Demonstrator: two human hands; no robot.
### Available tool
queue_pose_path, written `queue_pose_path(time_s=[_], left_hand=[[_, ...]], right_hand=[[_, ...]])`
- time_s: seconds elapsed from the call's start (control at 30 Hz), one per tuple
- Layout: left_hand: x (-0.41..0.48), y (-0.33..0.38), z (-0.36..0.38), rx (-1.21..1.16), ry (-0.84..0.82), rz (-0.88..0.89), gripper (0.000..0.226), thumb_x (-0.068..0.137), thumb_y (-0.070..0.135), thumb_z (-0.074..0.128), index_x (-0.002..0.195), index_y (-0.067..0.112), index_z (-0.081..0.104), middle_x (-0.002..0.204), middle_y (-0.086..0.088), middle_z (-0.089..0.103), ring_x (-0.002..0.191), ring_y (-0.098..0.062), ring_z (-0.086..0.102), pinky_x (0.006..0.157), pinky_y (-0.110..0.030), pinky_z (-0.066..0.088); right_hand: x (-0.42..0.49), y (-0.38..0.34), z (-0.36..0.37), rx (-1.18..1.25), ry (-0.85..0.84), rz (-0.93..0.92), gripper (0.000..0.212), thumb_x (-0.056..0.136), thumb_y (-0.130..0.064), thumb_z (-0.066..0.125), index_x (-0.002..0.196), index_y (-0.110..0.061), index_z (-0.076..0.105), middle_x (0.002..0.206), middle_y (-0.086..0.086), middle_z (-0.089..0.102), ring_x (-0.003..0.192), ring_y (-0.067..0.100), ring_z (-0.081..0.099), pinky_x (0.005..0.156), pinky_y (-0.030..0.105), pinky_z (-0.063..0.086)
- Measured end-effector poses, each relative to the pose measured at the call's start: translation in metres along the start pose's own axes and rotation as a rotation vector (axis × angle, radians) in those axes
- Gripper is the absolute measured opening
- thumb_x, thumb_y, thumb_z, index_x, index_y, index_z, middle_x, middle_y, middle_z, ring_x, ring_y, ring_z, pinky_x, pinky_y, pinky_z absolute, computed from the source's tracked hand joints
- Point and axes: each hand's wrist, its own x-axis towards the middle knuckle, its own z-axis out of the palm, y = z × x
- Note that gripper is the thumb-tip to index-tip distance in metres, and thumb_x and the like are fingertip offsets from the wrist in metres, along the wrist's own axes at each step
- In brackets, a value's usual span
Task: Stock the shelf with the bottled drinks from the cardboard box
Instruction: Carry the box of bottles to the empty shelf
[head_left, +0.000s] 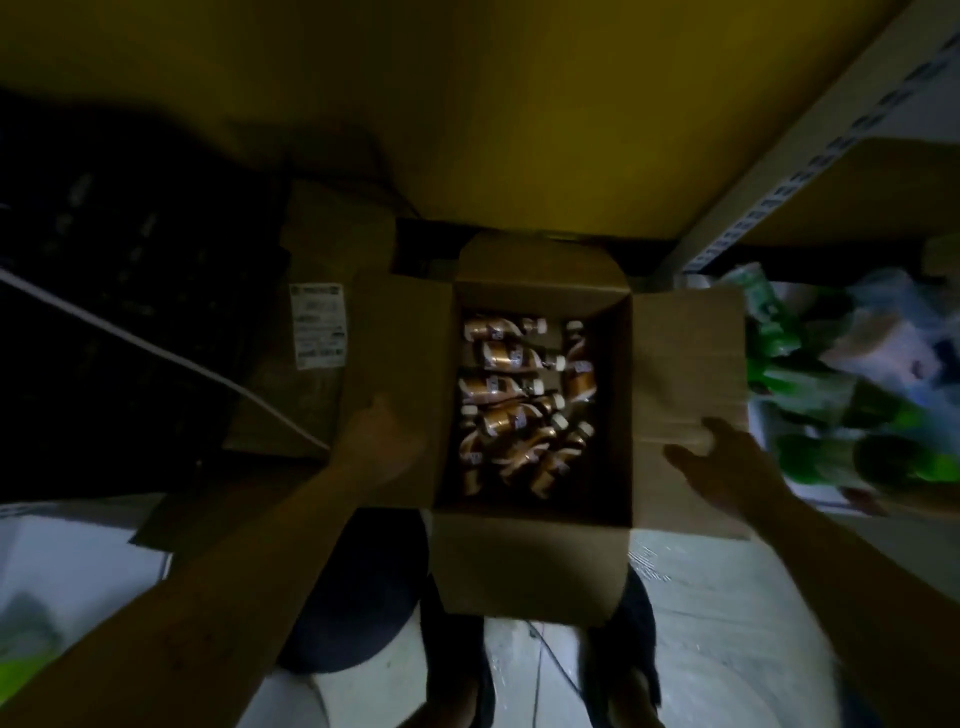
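Both forearms reach past the cardboard box (535, 561), each empty: left hand (382, 441) flat on its left flap, right hand (727, 462) spread over its right. Bottled drinks (519, 405) lie inside, mostly crosswise, between them; neither hand clearly nearer.

1. Your open cardboard box (530, 566) is plain brown on its flaps and walls.
2. The bottles (498, 358) inside it wear copper-and-brown labels with pale swirls, and their caps are white.
3. At 12 o'clock the wall (519, 104) is dull mustard yellow.
4. At 9 o'clock a second brown carton (311, 239) carries a white printed label (318, 326).
5. At 3 o'clock the packages (841, 384) are bright green, white and pale blue.
6. The shelf upright (779, 192) is light grey with a row of dark slots.
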Motion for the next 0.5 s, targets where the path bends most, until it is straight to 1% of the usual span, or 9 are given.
queue_pose_path(time_s=[0.03,0.1,0.13,0.2,0.3,0.37,0.43,0.47,0.5], left_hand=[[0.011,-0.007,0.002,-0.003,0.014,-0.030,0.068,0.090,0.020,0.060,0.146,0.006,0.025,0.140,-0.018,0.043,0.124,-0.035,0.045,0.103,-0.045,0.039],[0.034,-0.021,0.006,-0.029,0.083,-0.096,0.077,0.088,0.022,0.061,0.149,0.010,0.016,0.143,-0.017,0.040,0.124,-0.036,0.044,0.102,-0.047,0.040],[0.043,-0.029,0.009,-0.046,0.126,-0.108,0.082,0.087,0.022,0.063,0.151,0.011,0.012,0.146,-0.017,0.037,0.128,-0.037,0.042,0.104,-0.049,0.038],[0.058,-0.045,0.015,-0.078,0.195,-0.130,0.088,0.085,0.020,0.065,0.152,0.012,0.008,0.151,-0.016,0.031,0.132,-0.037,0.036,0.107,-0.050,0.034],[0.072,-0.063,0.022,-0.194,0.196,-0.208,0.093,0.084,0.018,0.067,0.152,0.014,0.004,0.153,-0.014,0.027,0.134,-0.037,0.035,0.107,-0.052,0.034],[0.076,-0.070,0.027,-0.250,0.200,-0.246,0.089,0.084,0.016,0.067,0.151,0.012,0.010,0.150,-0.016,0.031,0.132,-0.037,0.037,0.106,-0.052,0.035],[0.073,-0.071,0.029,-0.227,0.256,-0.257,0.078,0.084,0.016,0.067,0.147,0.008,0.023,0.143,-0.018,0.041,0.125,-0.037,0.044,0.103,-0.049,0.038],[0.069,-0.069,0.028,-0.208,0.302,-0.247,0.071,0.084,0.018,0.066,0.144,0.007,0.030,0.138,-0.019,0.046,0.121,-0.037,0.047,0.100,-0.048,0.040],[0.063,-0.065,0.029,-0.202,0.336,-0.220,0.066,0.083,0.021,0.067,0.140,0.007,0.036,0.134,-0.018,0.050,0.118,-0.037,0.050,0.099,-0.047,0.041]], right_hand=[[0.014,0.006,0.001,0.016,0.007,0.029,0.077,0.090,-0.047,0.059,0.150,-0.012,0.025,0.128,0.025,0.054,0.110,0.037,0.058,0.095,0.046,0.048],[0.043,0.023,0.007,0.014,0.052,0.083,0.082,0.088,-0.047,0.062,0.150,-0.014,0.022,0.138,0.029,0.042,0.116,0.044,0.052,0.097,0.052,0.046],[0.055,0.033,0.012,0.012,0.082,0.113,0.083,0.087,-0.047,0.063,0.151,-0.016,0.020,0.144,0.028,0.035,0.121,0.048,0.046,0.099,0.055,0.043],[0.074,0.050,0.021,0.019,0.108,0.151,0.086,0.086,-0.045,0.065,0.152,-0.021,0.016,0.150,0.025,0.027,0.129,0.050,0.037,0.104,0.058,0.037],[0.087,0.065,0.029,0.058,0.114,0.271,0.094,0.084,-0.044,0.069,0.151,-0.017,0.009,0.150,0.028,0.022,0.131,0.052,0.032,0.105,0.060,0.033],[0.090,0.072,0.036,0.110,0.141,0.328,0.095,0.083,-0.042,0.071,0.149,-0.011,0.010,0.147,0.031,0.028,0.123,0.052,0.042,0.094,0.057,0.043],[0.089,0.077,0.042,0.151,0.161,0.327,0.091,0.083,-0.038,0.072,0.146,-0.004,0.015,0.136,0.033,0.041,0.105,0.046,0.054,0.076,0.047,0.049],[0.089,0.078,0.043,0.142,0.173,0.324,0.090,0.083,-0.037,0.072,0.144,-0.001,0.018,0.132,0.033,0.044,0.101,0.044,0.055,0.074,0.046,0.049],[0.085,0.077,0.041,0.111,0.179,0.336,0.089,0.083,-0.039,0.072,0.143,0.000,0.021,0.132,0.034,0.044,0.105,0.046,0.053,0.080,0.051,0.048]])
